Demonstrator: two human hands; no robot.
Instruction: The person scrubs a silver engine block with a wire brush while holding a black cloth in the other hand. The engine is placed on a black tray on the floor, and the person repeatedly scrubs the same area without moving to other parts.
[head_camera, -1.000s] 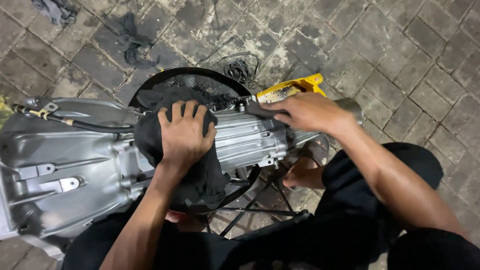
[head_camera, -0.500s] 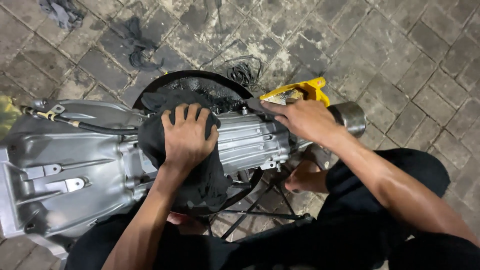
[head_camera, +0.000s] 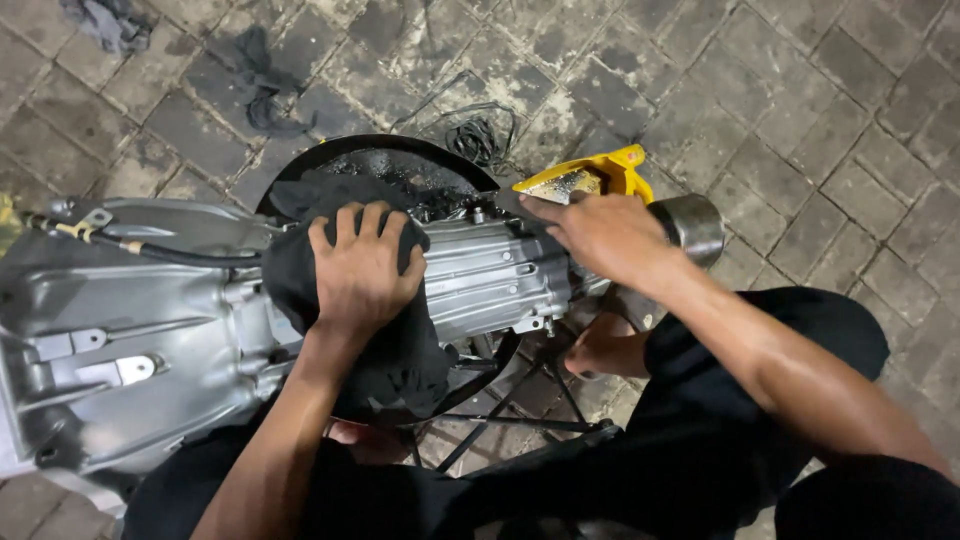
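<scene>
The silver cast-metal gearbox housing (head_camera: 300, 300), ribbed and smooth-finished, lies with its long axis from 9 to 3 o'clock, the narrow tail pointing to 3 o'clock. The left hand (head_camera: 362, 268) presses flat, fingers spread, on a black cloth (head_camera: 400, 350) draped over mid-housing. The right hand (head_camera: 600, 235) rests on the tail, fingers together. At 12 o'clock sit a black oily pan (head_camera: 400, 165) and a yellow container (head_camera: 590, 175) on grey paving (head_camera: 800, 120).
</scene>
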